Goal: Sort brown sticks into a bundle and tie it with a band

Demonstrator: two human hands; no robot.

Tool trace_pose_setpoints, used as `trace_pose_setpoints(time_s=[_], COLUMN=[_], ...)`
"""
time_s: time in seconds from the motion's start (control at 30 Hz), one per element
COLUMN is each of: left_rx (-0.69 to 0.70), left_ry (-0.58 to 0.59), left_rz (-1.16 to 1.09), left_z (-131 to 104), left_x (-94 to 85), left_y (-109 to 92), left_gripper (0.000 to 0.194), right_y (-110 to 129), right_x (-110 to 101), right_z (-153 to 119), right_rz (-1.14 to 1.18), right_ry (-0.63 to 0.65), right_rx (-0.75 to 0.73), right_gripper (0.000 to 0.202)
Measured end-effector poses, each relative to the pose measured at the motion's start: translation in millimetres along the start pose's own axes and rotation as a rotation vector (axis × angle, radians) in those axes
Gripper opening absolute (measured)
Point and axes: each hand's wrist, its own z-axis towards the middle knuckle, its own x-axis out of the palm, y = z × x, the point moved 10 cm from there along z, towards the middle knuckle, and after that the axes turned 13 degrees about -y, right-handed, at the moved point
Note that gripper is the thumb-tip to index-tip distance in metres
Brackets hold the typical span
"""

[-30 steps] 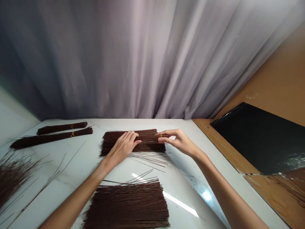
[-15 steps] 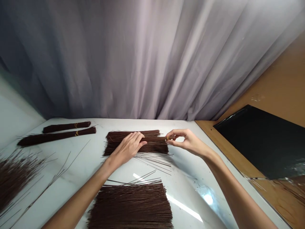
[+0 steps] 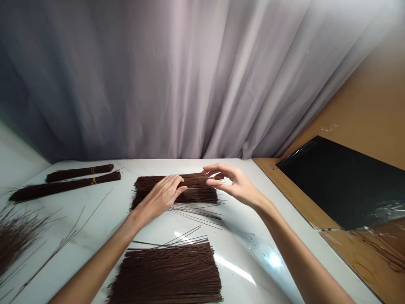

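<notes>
A bundle of thin dark-brown sticks, which look like incense sticks, lies lengthwise on a flat pile of the same sticks. My left hand is closed over the bundle's left part, hiding that stretch. At the right end, a yellow band circles the bundle. My right hand is around this end with thumb and fingers spread apart, not gripping it. Several loose sticks fan out below the pile.
Nearer me lies a wide stack of brown sticks. Two banded bundles rest at the back left, with scattered sticks in front. A black sheet lies on the right, and a grey curtain hangs behind the white table.
My right hand has opened from its pinch at the banded end and shifted left over the bundle. My left hand keeps its place on it. The view has turned slightly right.
</notes>
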Motion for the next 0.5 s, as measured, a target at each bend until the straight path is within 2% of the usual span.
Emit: trace_pose_setpoints(time_s=[0.13, 0.27, 0.5], left_rx=[0.019, 0.027, 0.036], left_ry=[0.028, 0.045, 0.037], left_rz=[0.039, 0.074, 0.064], left_z=[-1, -3, -7], left_x=[1.8, 4.3, 7.3], left_y=[0, 7, 14], left_gripper=[0.029, 0.032, 0.034], right_y=[-7, -22, -31], right_x=[6, 4, -7], right_z=[1, 0, -2], right_rz=[-0.042, -0.007, 0.028], right_ry=[-0.014, 0.041, 0.078], right_rx=[-0.028, 0.001, 0.027], right_gripper=[0.025, 0.027, 0.029])
